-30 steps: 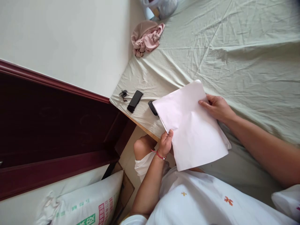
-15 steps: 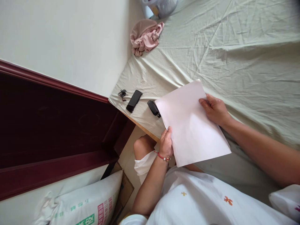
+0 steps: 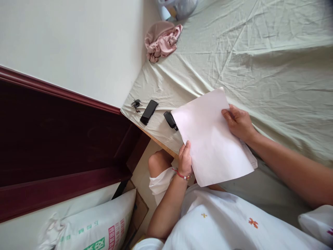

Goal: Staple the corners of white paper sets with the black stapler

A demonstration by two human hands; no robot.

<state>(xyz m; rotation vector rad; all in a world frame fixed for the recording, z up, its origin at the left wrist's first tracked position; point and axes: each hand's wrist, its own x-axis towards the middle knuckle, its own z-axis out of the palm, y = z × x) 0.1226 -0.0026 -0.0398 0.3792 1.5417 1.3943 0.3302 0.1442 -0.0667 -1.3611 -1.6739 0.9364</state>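
A stack of white paper sheets [image 3: 210, 139] is held between my two hands, tilted above the edge of the cloth-covered surface. My left hand [image 3: 185, 158], with a red bracelet at the wrist, grips the left edge, thumb on top. On the right edge, my right hand [image 3: 239, 121] pinches the sheets with its thumb above; its other fingers are hidden underneath. Lower sheets peek out past the top one at the lower right corner. Partly covered by the paper's left corner is a black stapler-like object [image 3: 170, 120], whose kind I cannot make out fully.
A black phone-like slab [image 3: 148, 112] and a bunch of keys [image 3: 135, 104] lie on the pale green cloth [image 3: 273, 69]. Farther back are a crumpled pink cloth [image 3: 162, 41] and a clear container [image 3: 182, 8]. A printed white sack [image 3: 99, 222] stands low on the left.
The top sheet has shifted slightly left against those beneath, so lower sheets now show at the lower right corner. Both hands keep their hold, nearly in place.
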